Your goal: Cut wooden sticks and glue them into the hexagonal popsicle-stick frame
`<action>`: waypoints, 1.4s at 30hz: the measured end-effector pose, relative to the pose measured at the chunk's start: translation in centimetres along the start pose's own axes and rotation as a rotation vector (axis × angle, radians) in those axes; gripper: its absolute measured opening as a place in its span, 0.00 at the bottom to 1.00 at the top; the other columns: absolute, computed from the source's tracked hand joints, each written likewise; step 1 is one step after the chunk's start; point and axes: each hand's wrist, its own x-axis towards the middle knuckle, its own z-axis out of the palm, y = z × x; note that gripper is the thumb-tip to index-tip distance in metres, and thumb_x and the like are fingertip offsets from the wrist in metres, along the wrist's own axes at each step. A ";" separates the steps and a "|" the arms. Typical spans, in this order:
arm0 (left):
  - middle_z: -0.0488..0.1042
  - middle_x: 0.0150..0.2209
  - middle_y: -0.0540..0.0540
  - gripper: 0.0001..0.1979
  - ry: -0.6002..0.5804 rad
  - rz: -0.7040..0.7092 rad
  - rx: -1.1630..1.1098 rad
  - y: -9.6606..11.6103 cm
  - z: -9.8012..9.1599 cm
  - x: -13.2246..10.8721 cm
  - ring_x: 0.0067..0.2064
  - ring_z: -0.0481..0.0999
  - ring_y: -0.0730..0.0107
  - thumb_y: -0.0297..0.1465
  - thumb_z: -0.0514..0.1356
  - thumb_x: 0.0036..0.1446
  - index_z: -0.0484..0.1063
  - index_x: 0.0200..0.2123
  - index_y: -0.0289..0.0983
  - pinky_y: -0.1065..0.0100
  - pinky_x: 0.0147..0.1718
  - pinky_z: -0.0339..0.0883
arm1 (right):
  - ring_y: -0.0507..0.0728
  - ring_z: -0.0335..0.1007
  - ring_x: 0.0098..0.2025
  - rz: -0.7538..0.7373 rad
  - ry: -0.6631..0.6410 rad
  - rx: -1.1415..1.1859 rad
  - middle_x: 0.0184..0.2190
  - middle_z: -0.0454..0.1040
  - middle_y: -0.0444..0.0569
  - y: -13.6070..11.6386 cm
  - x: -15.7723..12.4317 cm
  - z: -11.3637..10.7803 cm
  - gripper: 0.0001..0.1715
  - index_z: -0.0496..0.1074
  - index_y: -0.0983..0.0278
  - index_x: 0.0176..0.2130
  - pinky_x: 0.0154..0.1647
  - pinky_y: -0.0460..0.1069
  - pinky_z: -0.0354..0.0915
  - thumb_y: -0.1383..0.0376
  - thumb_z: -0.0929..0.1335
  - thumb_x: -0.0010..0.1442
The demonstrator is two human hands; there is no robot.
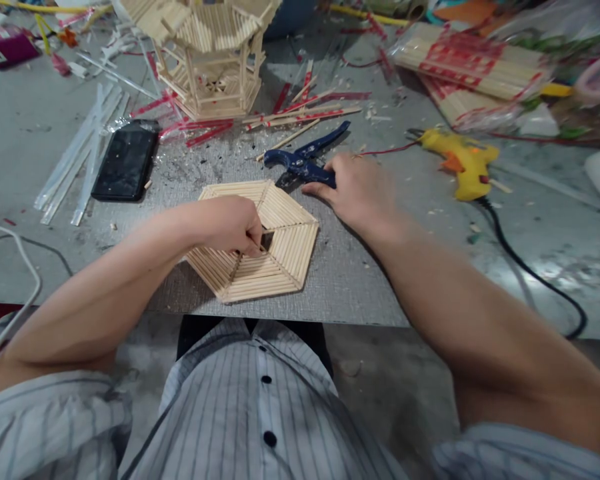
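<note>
A hexagonal panel of thin wooden sticks (pixel 293 250) lies on the table near its front edge, with a small opening at its centre. My left hand (pixel 235 225) rests over the panel, its fingers curled closed at the rim of that opening; the fingertips are partly hidden. Just beyond the panel, my right hand (pixel 357 190) has thumb and fingers around one handle of the dark blue pliers (pixel 303 163), which lie with their handles spread. Loose sticks (pixel 300 117), some with red paper on them, are scattered behind the pliers.
A wooden stick pavilion model (pixel 213 67) stands at the back. On the left are a black phone (pixel 126 160) and clear glue sticks (pixel 83 153). To the right lie a yellow glue gun (pixel 463 160) with a black cord and bagged stick bundles (pixel 475 63).
</note>
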 end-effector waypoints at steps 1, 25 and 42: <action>0.80 0.26 0.51 0.07 -0.003 0.004 0.005 -0.1 0.0 0.0 0.26 0.70 0.78 0.32 0.63 0.51 0.82 0.32 0.38 0.73 0.29 0.54 | 0.73 0.67 0.50 -0.013 0.002 0.023 0.44 0.73 0.62 0.2 0.0 0.1 0.29 0.70 0.64 0.45 0.44 0.62 0.62 0.43 0.64 0.60; 0.80 0.29 0.50 0.07 0.035 0.044 0.038 -0.4 0.2 0.1 0.27 0.70 0.76 0.32 0.63 0.51 0.82 0.31 0.39 0.73 0.30 0.54 | 0.62 0.70 0.42 0.131 0.167 0.167 0.38 0.76 0.56 1.4 0.0 -2.9 0.16 0.70 0.61 0.37 0.46 0.58 0.60 0.52 0.63 0.64; 0.76 0.23 0.50 0.08 0.111 0.088 -0.454 -2.4 -0.8 -0.3 0.25 0.70 0.77 0.35 0.63 0.48 0.78 0.26 0.37 0.75 0.27 0.61 | 0.64 0.66 0.42 0.786 0.332 0.209 0.25 0.66 0.50 14.3 0.8 -3.5 0.28 0.48 0.56 0.19 0.47 0.61 0.57 0.74 0.72 0.40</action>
